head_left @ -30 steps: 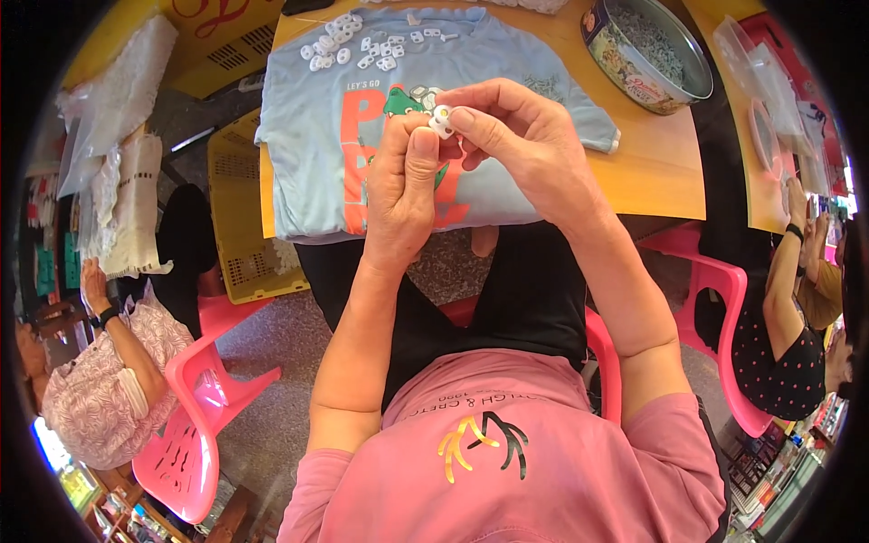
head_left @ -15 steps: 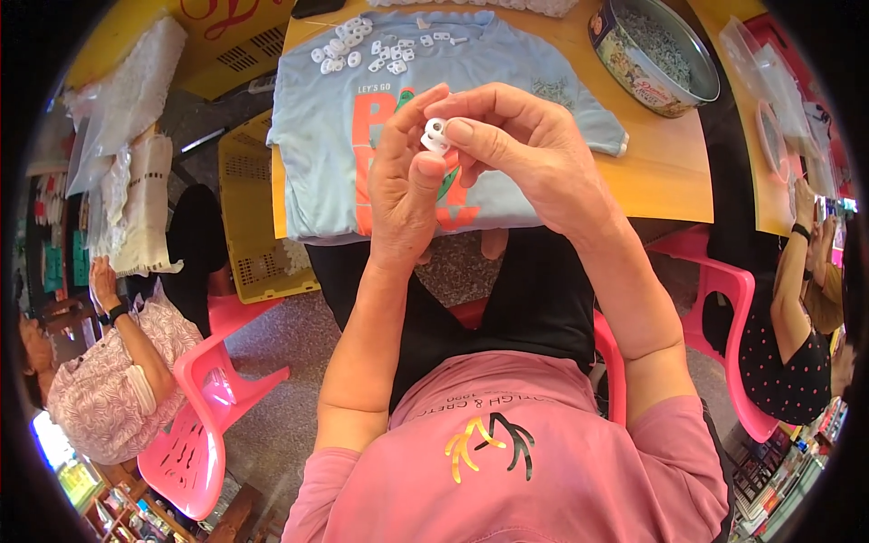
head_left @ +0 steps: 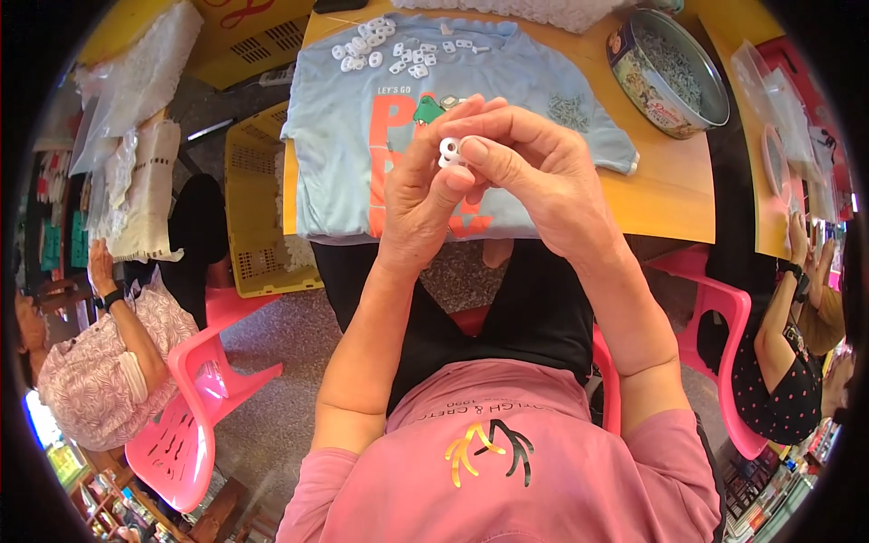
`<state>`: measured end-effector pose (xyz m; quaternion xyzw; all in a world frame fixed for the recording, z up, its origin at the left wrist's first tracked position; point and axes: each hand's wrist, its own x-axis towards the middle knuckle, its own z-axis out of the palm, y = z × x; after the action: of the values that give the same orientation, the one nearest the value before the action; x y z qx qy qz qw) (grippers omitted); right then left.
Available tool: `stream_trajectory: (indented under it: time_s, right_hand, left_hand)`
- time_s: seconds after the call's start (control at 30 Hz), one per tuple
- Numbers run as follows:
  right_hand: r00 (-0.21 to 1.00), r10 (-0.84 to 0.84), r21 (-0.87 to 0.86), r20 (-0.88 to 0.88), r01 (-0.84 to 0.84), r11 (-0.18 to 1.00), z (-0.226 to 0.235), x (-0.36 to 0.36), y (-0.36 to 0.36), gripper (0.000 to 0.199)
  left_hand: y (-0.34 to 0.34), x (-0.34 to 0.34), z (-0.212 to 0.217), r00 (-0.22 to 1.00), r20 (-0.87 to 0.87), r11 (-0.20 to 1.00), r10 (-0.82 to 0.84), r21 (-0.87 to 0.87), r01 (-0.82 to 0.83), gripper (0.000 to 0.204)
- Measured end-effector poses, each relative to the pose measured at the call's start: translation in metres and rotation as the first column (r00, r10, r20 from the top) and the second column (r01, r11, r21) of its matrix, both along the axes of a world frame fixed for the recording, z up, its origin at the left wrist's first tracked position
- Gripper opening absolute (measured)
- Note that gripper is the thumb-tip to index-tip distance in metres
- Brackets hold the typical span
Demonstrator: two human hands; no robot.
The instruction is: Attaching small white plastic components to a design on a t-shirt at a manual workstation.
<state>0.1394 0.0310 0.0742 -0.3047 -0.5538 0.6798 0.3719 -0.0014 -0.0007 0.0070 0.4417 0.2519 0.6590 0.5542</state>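
Note:
My left hand [head_left: 424,195] and my right hand [head_left: 534,172] meet in front of me, above my lap, and pinch one small white plastic piece [head_left: 449,150] between their fingertips. Beyond them a light blue t-shirt [head_left: 362,118] with an orange print lies spread on a wooden table [head_left: 670,195]. Several more small white pieces [head_left: 380,47] lie scattered on the shirt's far part. A small heap of grey metal bits [head_left: 568,110] sits on the shirt's right side.
A round tin [head_left: 670,72] with small grey parts stands at the table's right. A yellow crate [head_left: 258,213] stands on the floor at left. Pink plastic chairs [head_left: 195,389] flank me. One person sits at the left [head_left: 100,353], another at the right [head_left: 783,353].
Both hands stay together on the white piece; they have shifted slightly toward me and the fingers have turned the piece. The view has moved a little.

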Motion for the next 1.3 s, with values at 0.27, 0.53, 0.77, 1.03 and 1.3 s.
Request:
stream_trajectory:
  time_s: [0.27, 0.53, 0.77, 1.03, 1.3]
  right_hand:
    - [1.000, -0.002, 0.006, -0.012, 0.002, 1.000, -0.001, -0.002, -0.003, 0.021]
    - [0.999, 0.019, 0.039, 0.032, -0.020, 0.999, 0.004, 0.002, 0.000, 0.017]
    - [0.999, 0.003, 0.040, -0.046, -0.001, 0.999, -0.004, -0.001, -0.006, 0.018]
    - [1.000, -0.002, -0.002, 0.002, 0.002, 1.000, 0.010, -0.008, 0.011, 0.018]
    - [0.995, 0.034, 0.362, 0.094, -0.066, 0.930, 0.062, -0.081, 0.041, 0.023]
  left_hand:
    - [0.001, -0.001, -0.007, 0.999, 0.044, 0.999, -0.010, 0.053, 0.007, 0.049]
    - [0.000, -0.002, -0.001, 0.996, 0.080, 0.996, -0.034, 0.081, 0.027, 0.046]
    - [0.001, -0.003, -0.005, 0.995, 0.091, 0.992, -0.038, 0.123, 0.026, 0.039]
    - [0.003, -0.001, 0.004, 0.980, 0.187, 0.998, -0.068, 0.025, 0.064, 0.053]
    - [0.005, 0.004, -0.005, 0.998, -0.020, 0.989, -0.066, -0.136, 0.063, 0.052]
